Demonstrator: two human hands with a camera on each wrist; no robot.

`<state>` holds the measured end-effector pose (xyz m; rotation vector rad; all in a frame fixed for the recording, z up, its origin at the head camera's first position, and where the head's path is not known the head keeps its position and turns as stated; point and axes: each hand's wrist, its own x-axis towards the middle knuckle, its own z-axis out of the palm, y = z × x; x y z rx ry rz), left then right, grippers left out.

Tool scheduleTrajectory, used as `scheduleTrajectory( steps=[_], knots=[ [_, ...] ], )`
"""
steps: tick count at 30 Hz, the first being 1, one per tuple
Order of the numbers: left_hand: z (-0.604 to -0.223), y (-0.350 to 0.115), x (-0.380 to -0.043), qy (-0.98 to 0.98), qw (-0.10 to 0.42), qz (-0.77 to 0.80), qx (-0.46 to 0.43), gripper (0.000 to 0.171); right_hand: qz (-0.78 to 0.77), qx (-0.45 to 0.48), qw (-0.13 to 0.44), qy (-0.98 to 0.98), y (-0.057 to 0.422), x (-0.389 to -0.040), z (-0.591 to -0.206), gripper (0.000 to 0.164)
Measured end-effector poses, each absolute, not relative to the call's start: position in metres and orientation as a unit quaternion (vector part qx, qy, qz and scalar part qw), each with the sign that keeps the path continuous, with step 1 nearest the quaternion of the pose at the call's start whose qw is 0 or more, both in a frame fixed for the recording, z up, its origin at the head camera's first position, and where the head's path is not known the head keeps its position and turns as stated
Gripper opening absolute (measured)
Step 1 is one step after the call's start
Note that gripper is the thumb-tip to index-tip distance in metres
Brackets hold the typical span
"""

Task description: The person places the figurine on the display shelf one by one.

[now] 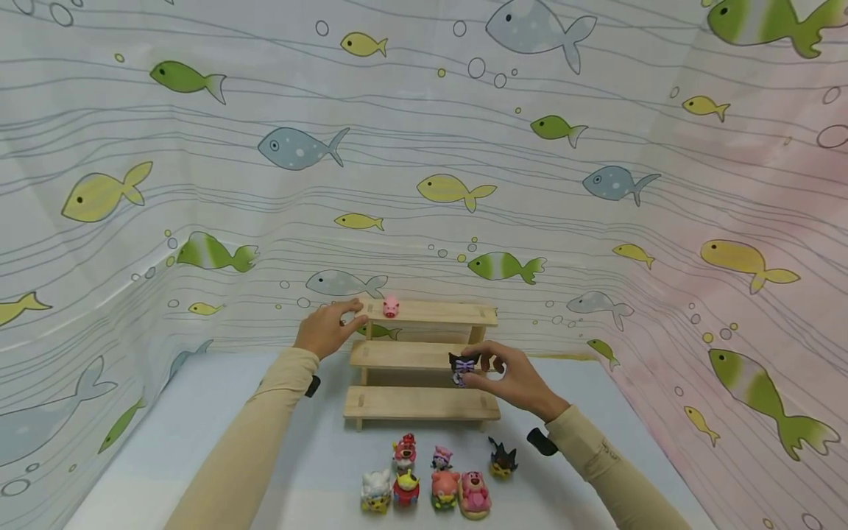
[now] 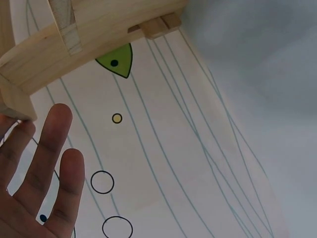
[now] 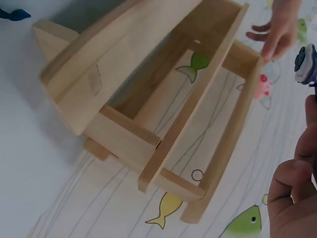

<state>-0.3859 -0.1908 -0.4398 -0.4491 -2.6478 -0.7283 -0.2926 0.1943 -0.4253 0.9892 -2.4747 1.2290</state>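
My right hand (image 1: 513,377) pinches a small figurine (image 1: 463,366) with black pointed ears and a purple bow, in front of the middle and lower tiers of a wooden three-tier display stand (image 1: 424,401). Part of that figurine (image 3: 306,64) shows at the right edge of the right wrist view. At the top tier's left end, my left hand (image 1: 329,327) holds the board by its corner between thumb and fingers. Its other fingers (image 2: 47,144) stretch out beside the wood in the left wrist view. Near it, a pink pig figurine (image 1: 391,307) sits on the top tier.
Several figurines stand before the stand: a white-hooded one (image 1: 376,491), a green three-eyed alien (image 1: 406,488), a pink bear (image 1: 474,493) and a black spiky-haired one (image 1: 503,459) among them. A fish-patterned sheet (image 1: 397,250) hangs behind the white table (image 1: 218,419).
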Motion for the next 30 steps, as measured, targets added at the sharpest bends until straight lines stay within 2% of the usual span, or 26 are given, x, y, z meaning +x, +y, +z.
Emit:
scheduleTrajectory(
  steps=[10,18,30],
  knots=[
    [-0.441,-0.191,-0.386,-0.938,0.17,-0.257,-0.158,0.05,0.407,0.311,0.093,-0.854,0.178,-0.33,-0.409,0.031],
    [-0.441,-0.191,-0.387,-0.937,0.174,-0.26,-0.155,0.049,0.429,0.304,0.055,-0.849,0.171,-0.365,-0.401,0.035],
    [-0.44,-0.192,-0.387,-0.935,0.176,-0.263,-0.161,0.047,0.434,0.268,0.061,-0.858,0.156,-0.403,-0.39,0.038]
  ],
)
